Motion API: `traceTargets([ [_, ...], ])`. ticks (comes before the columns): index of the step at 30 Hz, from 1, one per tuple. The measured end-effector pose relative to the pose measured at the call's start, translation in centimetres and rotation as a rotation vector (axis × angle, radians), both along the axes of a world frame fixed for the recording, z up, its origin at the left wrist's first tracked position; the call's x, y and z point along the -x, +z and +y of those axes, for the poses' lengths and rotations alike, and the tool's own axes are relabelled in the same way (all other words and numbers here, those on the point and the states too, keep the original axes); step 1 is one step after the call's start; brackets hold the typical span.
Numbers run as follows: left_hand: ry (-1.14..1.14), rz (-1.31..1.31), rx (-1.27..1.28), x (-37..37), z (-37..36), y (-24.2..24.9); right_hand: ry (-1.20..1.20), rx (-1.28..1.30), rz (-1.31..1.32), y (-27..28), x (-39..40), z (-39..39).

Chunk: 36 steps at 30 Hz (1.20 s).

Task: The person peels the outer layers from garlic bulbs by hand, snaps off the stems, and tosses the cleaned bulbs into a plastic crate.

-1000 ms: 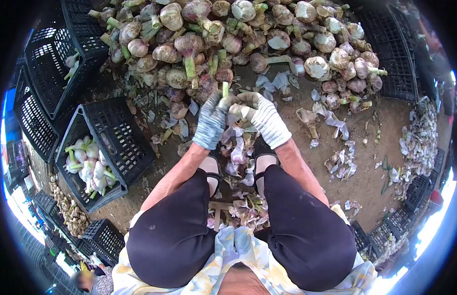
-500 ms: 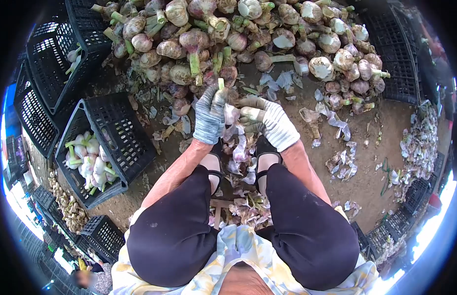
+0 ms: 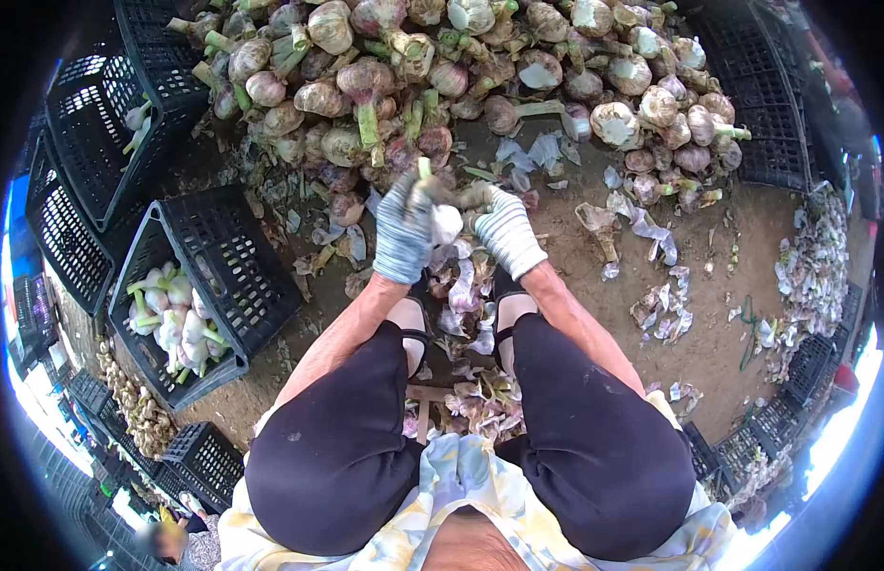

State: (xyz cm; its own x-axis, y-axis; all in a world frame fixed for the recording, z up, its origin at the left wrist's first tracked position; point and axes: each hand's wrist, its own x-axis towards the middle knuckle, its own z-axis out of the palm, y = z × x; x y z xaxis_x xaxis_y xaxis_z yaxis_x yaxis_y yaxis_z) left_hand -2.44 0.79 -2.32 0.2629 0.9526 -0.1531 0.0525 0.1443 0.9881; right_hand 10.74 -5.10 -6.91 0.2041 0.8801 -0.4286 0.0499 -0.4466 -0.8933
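Observation:
Both my hands wear striped knit gloves with dirty fingertips. My left hand (image 3: 404,226) is wrapped round a garlic bulb (image 3: 446,225), whose cut green stem pokes up above the fingers. The bulb's exposed side looks smooth and white. From the other side, the curled fingers of my right hand (image 3: 504,228) press against the bulb; whether loose skin is between them is hidden. Below the hands, peeled garlic skins (image 3: 461,290) lie on the ground between my shoes. Just beyond is a big heap of unpeeled garlic (image 3: 342,100) with stems and dirt on it.
At left a tilted black crate (image 3: 237,252) contains peeled garlic bulbs (image 3: 176,319). More black crates (image 3: 95,133) stand behind it, and another (image 3: 770,105) borders the heap at right. Skins (image 3: 666,309) litter the ground. Another person (image 3: 190,542) is at lower left.
My right hand has drawn in and turned upright, its fingers bunched closer to the bulb. The bulb shows whiter where pinkish skin was visible. My left hand keeps its grip.

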Motion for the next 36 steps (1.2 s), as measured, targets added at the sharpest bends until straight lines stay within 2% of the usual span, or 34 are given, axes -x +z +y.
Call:
traceTargets([
  [1, 0.165, -0.253, 0.248, -0.1, 0.4, 0.1, -0.001, -0.003, 0.0, 0.4, -0.3, 0.0],
  [2, 0.088, -0.354, 0.277, 1.4, 1.0, -2.6, 0.022, 0.09, 0.129, 0.9, -0.4, -0.2],
  [3, 0.117, -0.378, 0.369, 2.3, 1.7, -4.3, 0.045, 0.185, 0.259, 1.7, -0.6, -0.4],
  [5, 0.138, -0.526, 0.517, 2.3, 1.7, -2.5, -0.052, 0.197, 0.826, 4.3, -1.9, -0.7],
  [6, 0.137, -0.526, 0.516, 1.9, 1.6, -2.2, -0.035, 0.248, 0.864, 5.6, -1.9, -0.5],
  [7, 0.033, -0.575, 0.446, 1.1, 1.4, -2.0, -0.02, 0.3, 0.9, 6.8, -2.0, -0.4],
  [8, -0.071, -0.624, 0.375, 0.7, 1.4, -1.7, 0.053, 0.236, 0.788, 7.4, -1.6, -0.3],
  [9, -0.111, -0.396, 0.348, 0.7, 1.2, -1.4, 0.126, 0.174, 0.675, 7.9, -1.2, -0.1],
  [11, -0.049, -0.209, 0.096, -0.8, 0.8, 1.5, 0.11, 0.121, 0.622, 8.4, -1.2, 0.2],
  [13, -0.031, -0.086, 0.199, 0.2, 0.4, -0.7, 0.069, 0.088, 0.595, 8.1, -1.2, 0.4],
  [15, 0.034, -0.122, 0.6, 0.3, 0.9, 0.6, 0.028, 0.062, 0.567, 7.4, -1.1, 0.3],
  [16, 0.165, -0.172, 0.684, 0.7, 1.2, -1.9, 0.011, 0.054, 0.552, 6.8, -1.0, 0.1],
  [17, 0.18, -0.302, 0.688, 0.8, 0.9, -2.8, -0.005, 0.045, 0.535, 6.2, -0.9, -0.1],
  [18, 0.208, -0.35, 0.693, 0.8, 0.7, -2.7, -0.237, 0.021, 1.291, 4.1, -1.3, -0.3],
  [19, 0.237, -0.396, 0.698, 0.8, 0.5, -2.6, -0.248, 0.097, 1.225, 2.5, -2.0, -1.3],
  [20, 0.24, -0.397, 0.697, 0.8, 0.6, -2.1, -0.101, 0.074, 0.757, 3.0, -1.9, -1.1],
  [21, 0.206, -0.296, 0.606, 0.9, 0.8, -1.4, 0.035, 0.05, 0.29, 3.5, -1.8, -1.1],
  [23, 0.17, -0.198, 0.516, 0.8, 0.7, -1.2, -0.069, 0.002, 0.29, 5.6, -1.7, -0.9],
  [24, 0.11, -0.063, 0.231, 0.8, 0.4, -1.5, -0.167, -0.048, 0.29, 6.7, -1.5, -0.6],
  [25, 0.048, 0.073, -0.057, 0.8, 0.3, -1.6, -0.254, 0.019, 0.486, 7.3, -1.5, 0.0],
  [27, 0.009, 0.141, -0.078, 0.5, 0.2, 0.4, -0.195, 0.242, 0.512, 8.8, -1.4, 1.6],
  [29, -0.135, 0.442, -0.452, 0.2, 0.2, 1.3, -0.171, 0.278, 0.496, 7.7, -0.6, 2.1],
  [31, -0.176, 0.482, -0.491, 0.4, 0.5, 2.0, -0.149, 0.311, 0.463, 7.7, -0.4, 2.2],
  [33, -0.233, 0.523, -0.556, 0.4, 0.5, 2.3, -0.22, 0.29, 0.694, 6.9, -0.3, 1.6],
  [34, -0.238, 0.544, -0.584, 0.4, 0.4, 2.3, -0.129, 0.266, 0.728, 6.6, -0.9, 1.4],
  [36, -0.222, 0.52, -0.578, 0.2, 0.5, 2.3, -0.156, 0.248, 0.766, 5.9, -1.0, 1.0],
])
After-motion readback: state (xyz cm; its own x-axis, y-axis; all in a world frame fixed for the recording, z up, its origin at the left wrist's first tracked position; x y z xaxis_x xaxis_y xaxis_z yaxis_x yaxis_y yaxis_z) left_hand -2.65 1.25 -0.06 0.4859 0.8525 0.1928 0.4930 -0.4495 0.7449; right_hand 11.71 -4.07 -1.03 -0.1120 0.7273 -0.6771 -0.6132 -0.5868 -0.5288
